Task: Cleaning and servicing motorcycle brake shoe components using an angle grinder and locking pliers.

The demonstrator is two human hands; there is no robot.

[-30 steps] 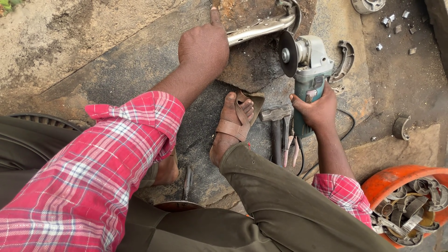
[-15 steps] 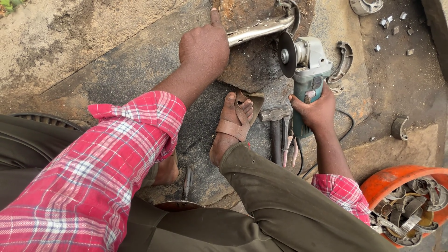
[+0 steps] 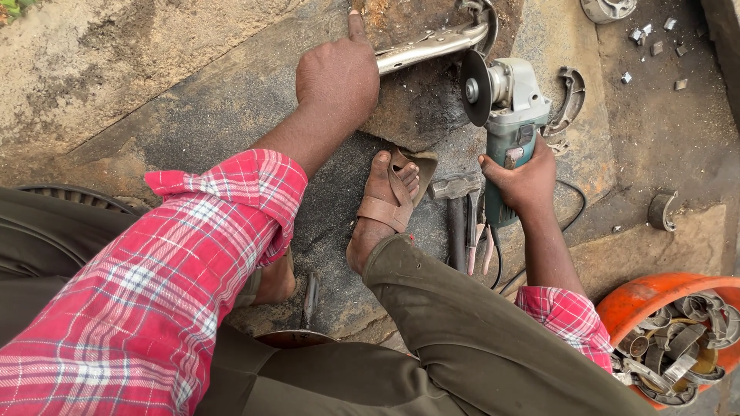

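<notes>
My left hand [image 3: 338, 77] grips the handles of shiny locking pliers [image 3: 432, 46] lying on a flat stone block [image 3: 420, 108], index finger stretched forward. The pliers' jaws clamp a curved metal piece [image 3: 484, 11] at the top edge. My right hand [image 3: 523, 179] is wrapped around the body of a grey-green angle grinder [image 3: 509, 108]. Its dark disc [image 3: 475, 88] faces left, just below the pliers and apart from them. My sandalled right foot [image 3: 385, 202] rests against the stone.
A hammer [image 3: 455, 212] and pink-handled pliers [image 3: 478, 246] lie beside the foot. Curved metal pieces [image 3: 569, 96] lie on the ground at right. An orange bowl [image 3: 655, 296] at bottom right holds several metal parts. The grinder's black cord [image 3: 574, 216] loops behind my wrist.
The grinder has shifted slightly toward the pliers; my left hand stays on the pliers' handles.
</notes>
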